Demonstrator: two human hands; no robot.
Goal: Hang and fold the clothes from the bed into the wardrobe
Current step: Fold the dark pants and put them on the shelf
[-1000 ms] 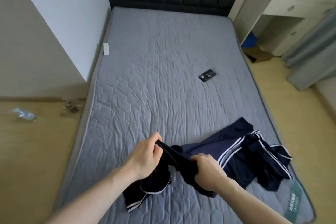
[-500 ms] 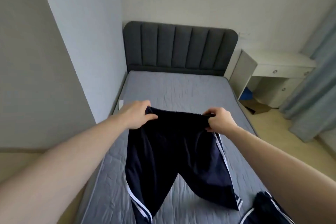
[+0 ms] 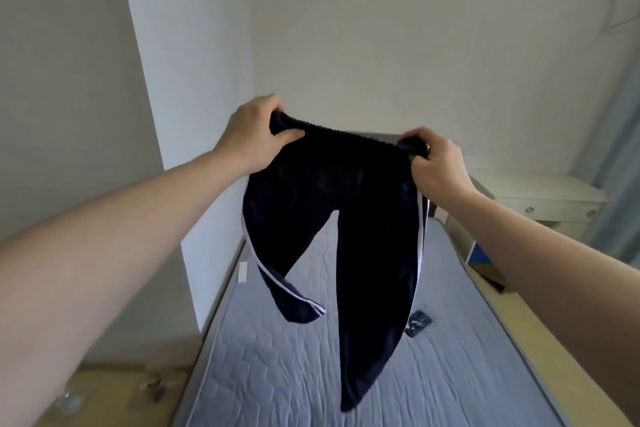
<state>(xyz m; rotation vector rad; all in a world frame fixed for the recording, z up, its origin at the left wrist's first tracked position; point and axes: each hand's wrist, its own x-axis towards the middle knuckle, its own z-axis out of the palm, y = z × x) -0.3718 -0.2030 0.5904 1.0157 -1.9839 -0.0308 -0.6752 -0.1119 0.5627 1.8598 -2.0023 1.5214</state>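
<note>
Trousers [image 3: 332, 204] are up in the air over the bed [image 3: 450, 374], held by the waistband at both ends. Left hand [image 3: 254, 135] has fingers curled over the band's left end, thumb pinching from the front. Right hand [image 3: 434, 163] does the same at the right end, fingers wrapped round bunched fabric, thumb on the near side. Waistband is stretched roughly level between them. Both legs hang free: right leg long and nearly straight, left leg kinked and flaring outward at the cuff, so the fabric isn't settled. White side stripes visible on both outer seams. Handling, my read: light, thin, fully limp knit, no stiffness at all, it takes whatever shape gravity gives it. Not fragile, not slippery enough to matter. The elastic waistband is the only part with any structure, so that's the right hold, one pinch per side seam. For folding, I'd bring the two ends together so the legs stack stripe to stripe, then lay it flat. Risk is just a twisted leg or an uneven fold. A dark phone [image 3: 419, 322] lies on the bed, partly behind the right leg; keep the fold off it.
</note>
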